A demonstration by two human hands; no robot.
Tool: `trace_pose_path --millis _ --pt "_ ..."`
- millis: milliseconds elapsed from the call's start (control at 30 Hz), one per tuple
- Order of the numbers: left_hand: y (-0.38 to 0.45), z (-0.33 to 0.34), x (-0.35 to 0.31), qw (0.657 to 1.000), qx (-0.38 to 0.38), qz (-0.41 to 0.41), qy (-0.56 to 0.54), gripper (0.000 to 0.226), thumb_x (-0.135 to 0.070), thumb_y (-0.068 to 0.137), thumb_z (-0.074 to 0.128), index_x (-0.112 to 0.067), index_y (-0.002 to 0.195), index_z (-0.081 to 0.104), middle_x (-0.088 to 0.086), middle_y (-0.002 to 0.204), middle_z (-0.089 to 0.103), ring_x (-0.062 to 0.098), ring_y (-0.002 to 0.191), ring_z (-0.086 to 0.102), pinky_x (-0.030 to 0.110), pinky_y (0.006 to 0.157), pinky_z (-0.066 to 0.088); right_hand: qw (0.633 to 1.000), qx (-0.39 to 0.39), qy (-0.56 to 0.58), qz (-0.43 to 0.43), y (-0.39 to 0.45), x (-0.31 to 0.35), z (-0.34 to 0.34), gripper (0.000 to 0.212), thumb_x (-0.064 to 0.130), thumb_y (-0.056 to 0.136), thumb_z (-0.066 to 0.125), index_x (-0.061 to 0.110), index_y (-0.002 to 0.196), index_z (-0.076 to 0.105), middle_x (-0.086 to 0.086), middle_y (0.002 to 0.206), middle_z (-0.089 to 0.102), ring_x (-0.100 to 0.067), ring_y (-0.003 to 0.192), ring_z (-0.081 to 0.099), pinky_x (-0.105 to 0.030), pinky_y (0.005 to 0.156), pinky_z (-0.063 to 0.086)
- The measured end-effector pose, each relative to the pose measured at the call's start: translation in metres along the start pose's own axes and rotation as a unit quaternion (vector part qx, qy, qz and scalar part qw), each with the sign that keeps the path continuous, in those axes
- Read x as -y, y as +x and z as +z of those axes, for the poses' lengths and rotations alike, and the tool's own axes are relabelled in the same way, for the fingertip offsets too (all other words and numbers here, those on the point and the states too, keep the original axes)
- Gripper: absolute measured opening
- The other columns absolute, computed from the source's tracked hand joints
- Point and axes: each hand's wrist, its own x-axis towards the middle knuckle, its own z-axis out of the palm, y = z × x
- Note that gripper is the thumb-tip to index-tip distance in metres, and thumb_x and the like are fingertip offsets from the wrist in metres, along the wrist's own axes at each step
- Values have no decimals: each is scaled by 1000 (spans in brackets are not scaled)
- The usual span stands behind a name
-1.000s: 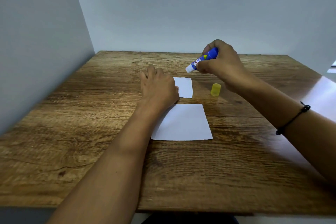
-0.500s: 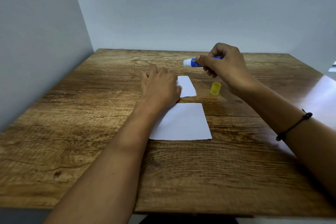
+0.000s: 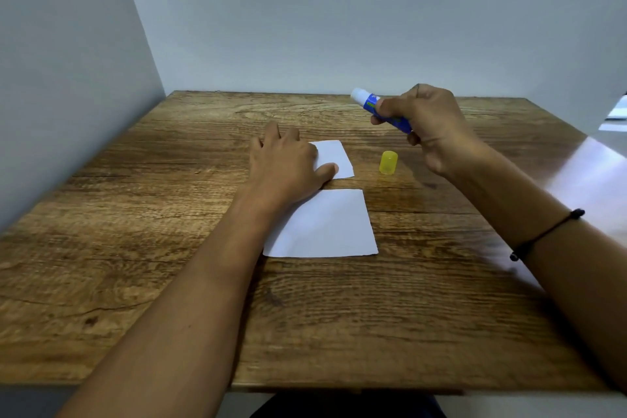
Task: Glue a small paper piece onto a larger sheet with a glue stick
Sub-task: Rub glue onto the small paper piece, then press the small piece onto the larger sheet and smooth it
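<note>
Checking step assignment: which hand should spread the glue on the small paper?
Right hand: it holds the uncapped glue stick. Left hand is pinning the small paper.

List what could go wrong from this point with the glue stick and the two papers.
1. The blue glue stick is uncapped and held in the air by the right hand; lowered carelessly, it may smear the wooden table.
2. The left hand pins only one edge of the small white paper piece, so rubbing may crease it.
3. The yellow cap stands loose near the right hand and may be knocked over.
</note>
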Motion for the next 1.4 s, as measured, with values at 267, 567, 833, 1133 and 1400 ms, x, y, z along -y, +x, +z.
trace_pose_path --millis 267,567,833,1133,1400 --pt "-3 -1 -1 1000 5 0 -3 51 -57 82 43 -20 111 64 9 121 53 34 126 28 47 96 28 1000 24 15 4 2 -10 -1 35 -10 78 48 18 94 60 -1 81 61 -17 77 55 -22 63 40" --pt "-2 -2 -2 1000 9 -7 -2 51 -57 82 43 -21 112 63 9 121 52 34 124 29 46 95 28 998 34 -27 47 9 -26 1 31 -7 77 45 13 100 51 -9 89 67 -26 85 64 -45 79 55" --pt "-2 -1 -2 1000 13 -8 -2 50 -57 82 43 -21 112 63 9 122 51 35 126 28 47 97 27 995 58 -83 17 6 -26 3 28 3 73 63 21 90 51 -12 87 59 -36 102 62 -57 89 49" --pt "-3 1 -1 1000 9 -10 -4 50 -57 82 43 -22 113 62 8 122 52 34 124 29 46 96 27 991 56 -123 -2 9 -28 1 29 8 74 67 19 95 50 -7 85 60 -28 89 63 -44 80 51" --pt "-4 1 -1 1000 1 -5 -11 49 -56 82 44 -20 108 64 9 119 54 33 122 31 46 94 28 985 80 -131 81 7 -11 -10 65 11 70 70 22 124 36 -9 101 57 -22 79 59 -34 62 49"
